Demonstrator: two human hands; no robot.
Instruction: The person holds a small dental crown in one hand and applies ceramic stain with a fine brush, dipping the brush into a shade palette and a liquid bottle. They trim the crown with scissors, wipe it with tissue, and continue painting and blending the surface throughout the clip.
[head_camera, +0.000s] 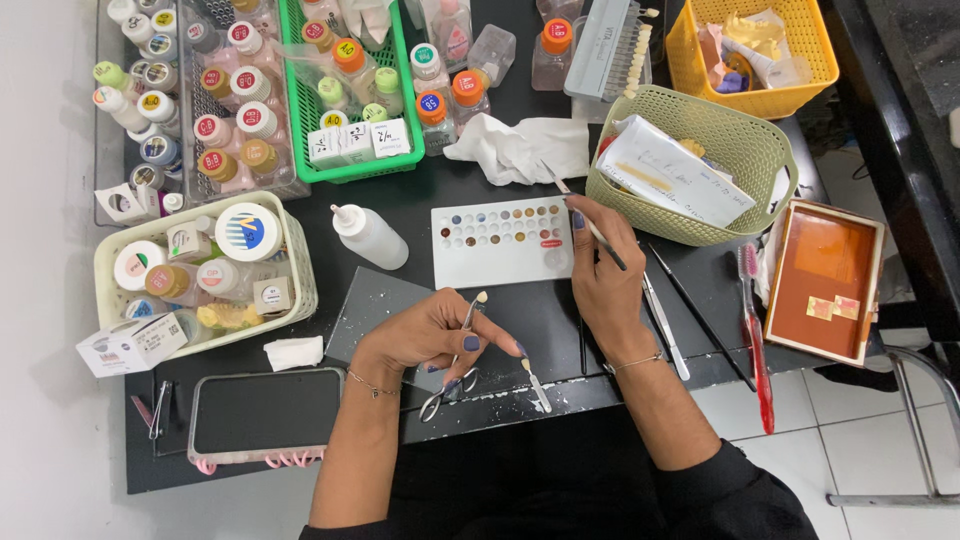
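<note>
Head view, left to right: our left hand (432, 335) pinches locking tweezers (452, 362) bearing a small tooth-like piece (482, 297); our right hand (600, 262) grips a fine brush (588, 220) over the well palette (502, 240); a loosened pinch risks dropping the piece

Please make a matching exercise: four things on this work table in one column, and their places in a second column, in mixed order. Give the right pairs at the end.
Things:
1. thin brush
2. metal clamp tool
3. white squeeze bottle
4. red toothbrush

Places:
A. lying between the well palette and the cream basket
B. held in the right hand, tip over the palette
C. lying beside the orange tray
D. held in the left hand, with a small tooth-shaped piece at its tip

Pairs: 1-B, 2-D, 3-A, 4-C
</note>
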